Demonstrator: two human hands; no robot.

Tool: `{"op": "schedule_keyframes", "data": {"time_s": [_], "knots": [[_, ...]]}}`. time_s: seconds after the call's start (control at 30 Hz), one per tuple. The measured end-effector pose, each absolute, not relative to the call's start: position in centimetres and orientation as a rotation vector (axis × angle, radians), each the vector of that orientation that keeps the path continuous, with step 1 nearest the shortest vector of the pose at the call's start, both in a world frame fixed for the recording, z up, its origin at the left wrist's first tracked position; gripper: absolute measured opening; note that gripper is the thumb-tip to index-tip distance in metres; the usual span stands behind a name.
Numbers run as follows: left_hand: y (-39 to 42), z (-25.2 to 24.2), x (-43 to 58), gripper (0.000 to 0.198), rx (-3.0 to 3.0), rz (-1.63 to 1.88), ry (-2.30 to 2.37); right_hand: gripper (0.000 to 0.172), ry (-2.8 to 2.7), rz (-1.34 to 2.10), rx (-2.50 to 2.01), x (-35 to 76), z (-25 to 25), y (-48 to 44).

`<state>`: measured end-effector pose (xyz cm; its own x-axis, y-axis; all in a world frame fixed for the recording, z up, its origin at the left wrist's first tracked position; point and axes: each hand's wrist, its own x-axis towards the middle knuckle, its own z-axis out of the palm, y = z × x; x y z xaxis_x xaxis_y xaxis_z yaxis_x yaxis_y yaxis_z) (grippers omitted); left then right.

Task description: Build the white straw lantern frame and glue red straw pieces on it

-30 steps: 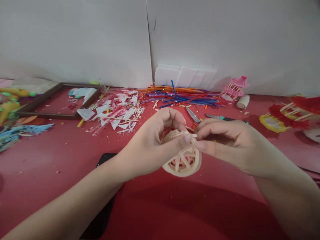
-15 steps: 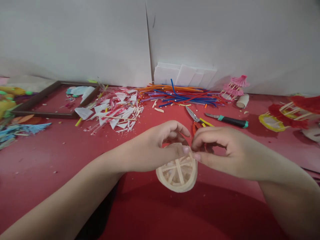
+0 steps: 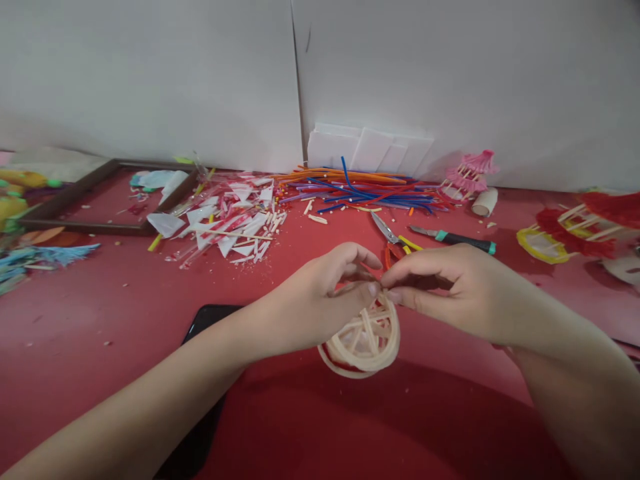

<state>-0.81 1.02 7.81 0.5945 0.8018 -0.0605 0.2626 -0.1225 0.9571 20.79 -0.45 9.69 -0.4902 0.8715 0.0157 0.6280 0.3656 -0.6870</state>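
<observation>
Between my two hands is a pale beige, round frame (image 3: 371, 333) with crossing spokes, like a small wheel or openwork basket, held tilted above the red table. My left hand (image 3: 345, 293) grips its upper left edge, thumb on the near side and fingers curled behind. At the top of the rim, the thumb and index finger of my right hand (image 3: 440, 287) pinch together. Whatever lies between those fingertips is too small to make out. Scissors (image 3: 387, 230) with yellow and orange handles lie just beyond the hands, beside a craft knife (image 3: 457, 240).
Colored pipe cleaners (image 3: 360, 190) and a heap of white and red scraps (image 3: 240, 220) line the back. A brown frame (image 3: 90, 227) lies left. A pink tiered paper model (image 3: 470, 175) and a red-yellow one (image 3: 565, 233) stand right. Under my left forearm rests a black phone (image 3: 207, 320).
The round frame has tipped and shifted slightly right, showing a second ring beneath its face. My left forearm has moved, uncovering more of the phone. Both hands keep their grip.
</observation>
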Motion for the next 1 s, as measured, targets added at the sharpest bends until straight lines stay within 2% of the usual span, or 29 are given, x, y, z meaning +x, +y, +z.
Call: {"op": "schedule_keyframes", "data": {"time_s": [0.17,0.3,0.43,0.53,0.67,0.9,1.0], "knots": [[-0.9,8.5,-1.1,0.013,2.286,0.944,0.95,0.013,-2.232,0.871,-1.311,21.0,9.7,-0.8],[-2.9,8.2,-1.1,0.034,2.685,1.04,0.764,0.012,-2.141,0.932,-1.318,21.1,9.4,-1.3],[-3.9,7.2,-1.1,0.015,2.836,1.043,0.741,0.01,-2.098,0.957,-1.331,21.5,8.8,-1.9],[-3.8,6.6,-1.5,0.015,2.8,1.102,0.715,0.007,-2.106,0.916,-1.284,21.8,8.2,-2.8],[-3.3,6.1,-2.5,0.021,2.852,1.141,0.557,0.008,-2.115,0.771,-1.186,21.6,7.5,-4.5],[-2.7,5.5,-2.8,0.002,2.86,1.318,0.439,0.014,-2.179,0.374,-0.95,20.8,6.6,-6.4],[-2.8,5.3,-2.7,0.007,2.795,1.351,0.439,0.013,-2.197,0.16,-0.878,20.7,6.3,-6.5]]}}
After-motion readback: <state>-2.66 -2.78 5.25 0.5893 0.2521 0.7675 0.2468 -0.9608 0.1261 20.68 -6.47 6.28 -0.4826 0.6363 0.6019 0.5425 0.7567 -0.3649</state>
